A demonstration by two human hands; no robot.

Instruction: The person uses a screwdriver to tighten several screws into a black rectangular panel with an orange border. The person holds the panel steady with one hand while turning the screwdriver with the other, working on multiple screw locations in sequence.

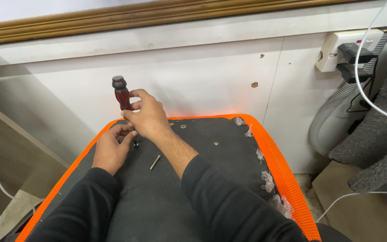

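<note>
Ok, quick pass, hands first.

R hand (146, 117): closed around screwdriver (122, 93), fingers wrapped on lower handle, thumb side toward wall; tool upright, tip down.

L hand (112, 148): half curled, fingertips pinching/steadying a screw (135, 143) at the tool tip; exact grip partly hidden behind R hand, can't tell if pinched or just touched.

Screwdriver handling: prob light, rigid; rubbery red/black handle w/ grey cap, should grip well, not slippery. Best hold = mid handle, palm over cap for downward push. Shaft mostly hidden by hands.

Screw handling: small, hard metal, easy to drop or tilt; hold by shank just under head.

Screwdriver location: over far-left part of black panel (166, 197), just above the screw, near the wall.

Loose bolt (155, 162): lying flat on panel, just beside R forearm, apart from both hands; silver, slim, would roll if nudged.

Panel look: dark fabric-covered underside, likely stiff board under soft cloth; brass-coloured inserts e.g. (216, 144) set in it.

Orange mesh (279, 166): wraps panel edge, soft, stretchy-looking; clear plastic scraps (267, 179) stuck along R edge.

Further out: white wall panel (202, 76), wood trim (113, 20) above, wall socket (343, 47) w/ black plugs, grey ribbed hose (332, 107), white cable (372, 101), grey fleece (381, 134) far R.
</note>
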